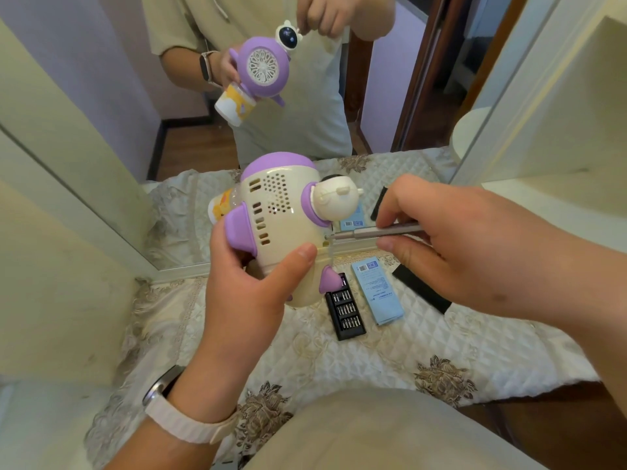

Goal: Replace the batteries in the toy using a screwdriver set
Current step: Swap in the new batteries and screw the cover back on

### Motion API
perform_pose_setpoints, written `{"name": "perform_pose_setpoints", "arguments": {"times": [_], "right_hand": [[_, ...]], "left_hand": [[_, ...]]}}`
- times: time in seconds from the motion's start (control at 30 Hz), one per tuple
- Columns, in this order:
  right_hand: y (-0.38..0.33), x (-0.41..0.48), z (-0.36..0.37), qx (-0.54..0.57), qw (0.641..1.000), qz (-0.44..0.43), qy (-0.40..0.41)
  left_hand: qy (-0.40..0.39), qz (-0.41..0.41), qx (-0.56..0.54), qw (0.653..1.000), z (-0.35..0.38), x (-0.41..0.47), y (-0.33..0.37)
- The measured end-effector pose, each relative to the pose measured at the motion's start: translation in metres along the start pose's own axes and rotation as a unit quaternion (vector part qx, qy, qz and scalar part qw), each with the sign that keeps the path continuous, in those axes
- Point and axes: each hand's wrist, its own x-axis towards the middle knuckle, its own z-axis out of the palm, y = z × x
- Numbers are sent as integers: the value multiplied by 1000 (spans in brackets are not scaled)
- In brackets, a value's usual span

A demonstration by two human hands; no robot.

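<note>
My left hand [247, 283] grips a cream and purple robot toy [281, 218] from below, thumb laid across its lower back. The toy is held up above the table, its vented back toward me and its round head to the right. My right hand [468, 245] pinches a slim silver screwdriver [373, 233] between thumb and fingers. The screwdriver lies level, and its tip meets the toy's right side just below the head. Under the toy, a black tray of screwdriver bits [346, 307] lies open on the table.
A quilted cream cloth with brown flowers [390, 351] covers the table. On it lie a light blue packet [376, 290] and a black lid [420, 286]. A wall mirror [288, 113] behind reflects the toy and both hands. Cream cabinet panels stand left and right.
</note>
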Motion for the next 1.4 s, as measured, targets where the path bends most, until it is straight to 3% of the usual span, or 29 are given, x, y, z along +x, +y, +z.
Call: {"name": "perform_pose_setpoints", "arguments": {"times": [0.87, 1.07, 1.3, 1.4], "right_hand": [[12, 2, 7, 10, 1000, 14, 26], [13, 1, 11, 19, 1000, -2, -1], [20, 11, 27, -11, 999, 30, -8], [36, 19, 44, 26, 998, 51, -33]], "left_hand": [[-13, -3, -1, 1000, 0, 3, -9], [-5, -6, 13, 1000, 1, 0, -11], [18, -18, 42, 999, 1, 1, -22], [31, -31, 49, 998, 4, 5, -33]]}}
